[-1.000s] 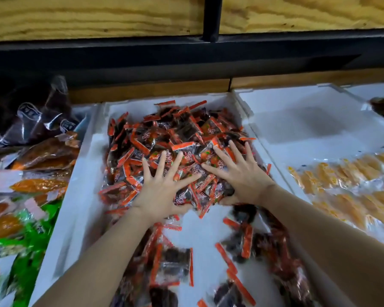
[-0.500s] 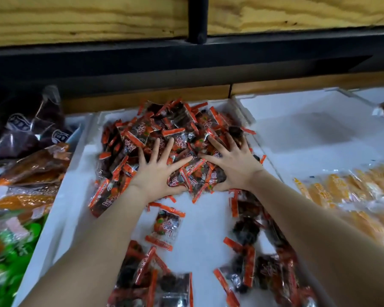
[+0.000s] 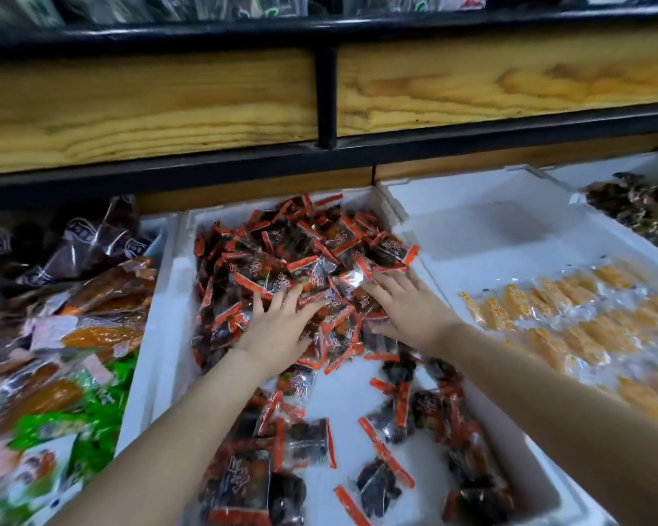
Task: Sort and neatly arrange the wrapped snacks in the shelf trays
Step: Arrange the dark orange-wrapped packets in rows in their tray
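A white foam tray (image 3: 170, 320) holds a heap of small dark snack packets with orange-red edges (image 3: 301, 256), piled against its far end. My left hand (image 3: 278, 328) lies flat on the near side of the heap, fingers straight and spread. My right hand (image 3: 407, 309) lies flat on the heap's right side, fingers stretched toward the far wall. Loose packets of the same kind (image 3: 388, 442) are scattered over the tray's near half, under my forearms.
To the right, a second white tray (image 3: 483, 218) holds rows of yellow wrapped snacks (image 3: 570, 320). A third tray with dark packets (image 3: 639, 206) sits far right. Mixed orange, green and dark bags (image 3: 65, 336) crowd the left. A wooden shelf front (image 3: 149, 104) hangs above.
Both hands have slid farther back with the packets, and the heap is now packed higher against the tray's far end. More bare tray floor shows near me.
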Demonstrator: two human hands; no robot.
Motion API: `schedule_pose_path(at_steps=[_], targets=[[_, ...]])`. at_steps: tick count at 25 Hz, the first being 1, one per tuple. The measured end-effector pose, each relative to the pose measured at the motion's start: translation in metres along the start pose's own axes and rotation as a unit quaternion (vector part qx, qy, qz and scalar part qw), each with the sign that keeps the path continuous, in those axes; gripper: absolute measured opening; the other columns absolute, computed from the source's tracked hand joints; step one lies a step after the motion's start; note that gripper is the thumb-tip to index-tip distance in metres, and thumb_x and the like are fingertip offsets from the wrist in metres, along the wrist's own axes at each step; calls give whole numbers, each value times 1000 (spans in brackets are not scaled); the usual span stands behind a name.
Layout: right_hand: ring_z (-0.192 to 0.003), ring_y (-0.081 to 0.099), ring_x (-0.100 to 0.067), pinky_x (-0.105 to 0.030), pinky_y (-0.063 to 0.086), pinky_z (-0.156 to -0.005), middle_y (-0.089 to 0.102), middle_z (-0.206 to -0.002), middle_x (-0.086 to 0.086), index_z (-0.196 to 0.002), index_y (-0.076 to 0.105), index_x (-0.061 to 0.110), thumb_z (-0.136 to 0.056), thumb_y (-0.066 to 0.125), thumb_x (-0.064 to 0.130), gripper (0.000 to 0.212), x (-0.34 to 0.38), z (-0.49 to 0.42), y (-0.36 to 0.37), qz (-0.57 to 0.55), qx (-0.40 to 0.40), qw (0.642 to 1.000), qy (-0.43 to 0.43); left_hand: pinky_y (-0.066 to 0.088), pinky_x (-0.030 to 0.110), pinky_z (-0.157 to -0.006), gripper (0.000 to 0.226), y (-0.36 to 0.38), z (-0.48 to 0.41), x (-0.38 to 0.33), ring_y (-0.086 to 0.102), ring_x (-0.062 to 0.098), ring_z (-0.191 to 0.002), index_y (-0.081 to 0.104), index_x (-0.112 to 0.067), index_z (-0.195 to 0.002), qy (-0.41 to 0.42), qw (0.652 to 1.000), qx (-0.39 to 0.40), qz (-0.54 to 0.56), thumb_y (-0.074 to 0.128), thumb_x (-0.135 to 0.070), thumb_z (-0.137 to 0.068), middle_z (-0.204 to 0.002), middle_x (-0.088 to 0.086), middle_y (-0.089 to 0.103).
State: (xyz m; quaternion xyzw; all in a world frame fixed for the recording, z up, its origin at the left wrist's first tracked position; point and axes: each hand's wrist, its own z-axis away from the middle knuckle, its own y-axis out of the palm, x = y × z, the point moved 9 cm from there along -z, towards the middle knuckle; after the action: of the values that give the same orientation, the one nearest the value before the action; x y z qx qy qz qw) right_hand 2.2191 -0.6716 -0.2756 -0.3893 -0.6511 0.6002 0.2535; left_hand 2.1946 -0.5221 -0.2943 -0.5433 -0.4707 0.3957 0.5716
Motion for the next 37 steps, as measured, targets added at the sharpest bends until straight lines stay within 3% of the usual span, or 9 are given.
schedule_pose_path(at_steps=[4, 8, 13, 17, 20, 23, 27, 32, 37], targets=[[-119, 43, -24, -34, 34, -102, 50, -124, -5, -126, 51, 17, -89, 57, 39, 44, 48, 66, 9, -141, 3, 989, -54, 13, 39, -116, 55, 14, 68, -30, 24, 17, -138, 30, -26, -144, 96, 992, 53, 60, 44, -47, -95, -147, -2, 34], [-125, 33, -24, -36, 28, -106, 41, -133, -6, -134, 46, 19, -82, 61, 50, 62, 96, 109, 55, -67, 148, 981, -105, 7, 39, -117, 69, 55, 109, -45, 18, 17, -141, 28, -22, -148, 91, 983, 143, 67, 51, -53, -90, -151, -2, 30], [-120, 37, -28, -38, 31, -100, 43, -126, -10, -125, 47, 14, -87, 58, 39, 47, 114, 122, 56, 44, 156, 984, -75, 18, 35, -114, 68, 49, 117, -56, 25, 20, -136, 34, -17, -143, 42, 991, 75, 104, 63, -41, -87, -143, 1, 35], [-100, 58, -23, -32, 44, -80, 62, -110, -5, -111, 56, 16, -95, 47, 37, 28, 91, 126, 31, -171, 107, 975, 93, 46, 24, -84, 31, 18, 136, -45, 55, 11, -100, 45, -26, -108, -22, 971, -55, 233, 57, -47, -89, -108, -7, 59], [-73, 58, -17, -25, 46, -63, 60, -81, -2, -90, 50, 11, -97, 46, 30, 21, 84, 129, 11, -384, 6, 903, 193, 44, 14, -53, 19, 13, 146, -17, 56, 9, -62, 45, -22, -99, -113, 898, -95, 414, 50, -39, -94, -80, 3, 64], [-67, 55, -16, -34, 53, -62, 50, -70, -3, -84, 45, 4, -93, 53, 30, 29, 111, 122, 3, -583, -53, 780, 223, 53, 27, -82, 34, 29, 150, -11, 64, 12, -80, 52, -12, -105, -159, 772, -47, 613, 41, -43, -96, -101, 10, 65], [-47, 33, -3, -17, 31, -53, 38, -50, 9, -71, 44, -2, -93, 56, 20, 33, 144, 108, -8, -640, -62, 741, 194, 45, 40, -100, 65, 31, 155, -20, 62, 11, -106, 51, -21, -121, -134, 676, 28, 724, 53, -70, -77, -119, -1, 62], [-72, 51, -8, -27, 47, -67, 50, -84, -1, -100, 43, 13, -98, 44, 13, 2, 161, 99, -7, -616, -57, 771, 149, 53, 32, -84, 18, -2, 149, 17, 66, 9, -87, 66, -23, -95, -130, 754, -90, 637, 74, -26, -79, -91, -1, 71], [-125, 40, -18, -37, 37, -106, 37, -137, 0, -142, 23, 23, -86, 60, 44, 71, 200, 99, 43, -358, 139, 921, 65, 50, 26, -84, 21, -1, 154, 51, 66, 3, -89, 66, -21, -101, -174, 713, -189, 652, 72, -24, -81, -92, -12, 71]])
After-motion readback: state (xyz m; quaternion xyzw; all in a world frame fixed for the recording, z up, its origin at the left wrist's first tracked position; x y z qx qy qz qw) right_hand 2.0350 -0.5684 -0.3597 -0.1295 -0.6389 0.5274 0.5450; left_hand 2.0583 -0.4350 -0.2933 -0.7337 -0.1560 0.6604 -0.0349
